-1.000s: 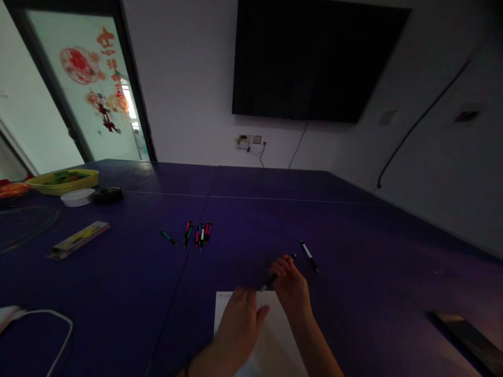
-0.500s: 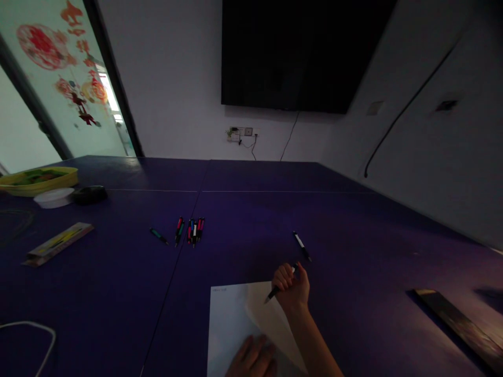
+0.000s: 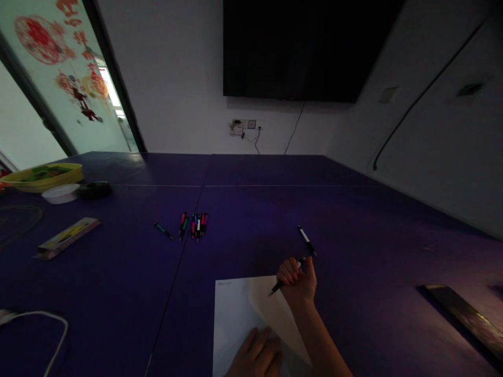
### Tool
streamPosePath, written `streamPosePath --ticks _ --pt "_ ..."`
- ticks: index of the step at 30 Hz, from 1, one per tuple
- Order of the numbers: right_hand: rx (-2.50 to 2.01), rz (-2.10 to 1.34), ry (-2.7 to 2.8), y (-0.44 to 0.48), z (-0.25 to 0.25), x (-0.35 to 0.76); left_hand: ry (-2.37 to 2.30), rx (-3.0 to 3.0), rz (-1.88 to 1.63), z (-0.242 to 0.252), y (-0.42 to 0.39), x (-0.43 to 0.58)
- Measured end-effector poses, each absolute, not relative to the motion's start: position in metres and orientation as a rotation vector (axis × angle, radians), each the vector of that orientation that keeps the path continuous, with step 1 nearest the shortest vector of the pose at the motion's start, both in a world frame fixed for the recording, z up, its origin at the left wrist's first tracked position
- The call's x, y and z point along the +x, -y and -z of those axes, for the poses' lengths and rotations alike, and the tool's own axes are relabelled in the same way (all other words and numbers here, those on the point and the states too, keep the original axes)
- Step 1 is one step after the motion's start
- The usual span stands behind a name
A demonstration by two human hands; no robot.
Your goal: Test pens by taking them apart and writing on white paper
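Observation:
A sheet of white paper [image 3: 231, 314] lies on the purple table, with small writing at its top left corner. Flat on its lower part rests my left hand [image 3: 259, 356], fingers stretched out. My right hand [image 3: 298, 280] is closed around a black pen [image 3: 277, 287] at the paper's upper right edge; the pen's tip points down and left over the sheet. A white and black pen [image 3: 306, 240] lies on the table just beyond my right hand.
Several coloured pens [image 3: 199, 225] lie in a group, with a green one [image 3: 163, 230] to their left. Further left are a long box [image 3: 68, 238], a white bowl [image 3: 61, 193], a black round object [image 3: 95, 190] and a yellow basket [image 3: 43, 180]. A dark flat object [image 3: 463, 319] lies right; a white cable [image 3: 47, 314], left.
The view has shifted slightly, so everything sits a little further right and higher. My hands keep nearly the same pose, the right still holding the pen.

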State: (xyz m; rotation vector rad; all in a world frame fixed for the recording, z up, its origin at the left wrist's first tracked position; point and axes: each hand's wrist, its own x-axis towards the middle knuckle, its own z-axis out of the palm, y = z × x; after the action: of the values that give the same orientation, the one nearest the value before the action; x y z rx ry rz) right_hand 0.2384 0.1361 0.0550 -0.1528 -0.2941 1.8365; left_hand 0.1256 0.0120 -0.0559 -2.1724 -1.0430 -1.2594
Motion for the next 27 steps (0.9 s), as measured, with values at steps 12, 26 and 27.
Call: streamPosePath --ticks 12,26,27 --pt "-0.239 -1.825 0.384 -0.136 -0.053 0.240 1.075 -2.266 1.194 0.045 -0.006 0.121" --pt "-0.227 -1.844 0.401 -0.137 -0.050 0.241 1.017 -2.278 1.106 0.041 -0.006 0.118" --pt "-0.227 -1.849 0.415 -0.137 -0.050 0.242 1.023 -2.288 1.091 0.041 -0.006 0.118"
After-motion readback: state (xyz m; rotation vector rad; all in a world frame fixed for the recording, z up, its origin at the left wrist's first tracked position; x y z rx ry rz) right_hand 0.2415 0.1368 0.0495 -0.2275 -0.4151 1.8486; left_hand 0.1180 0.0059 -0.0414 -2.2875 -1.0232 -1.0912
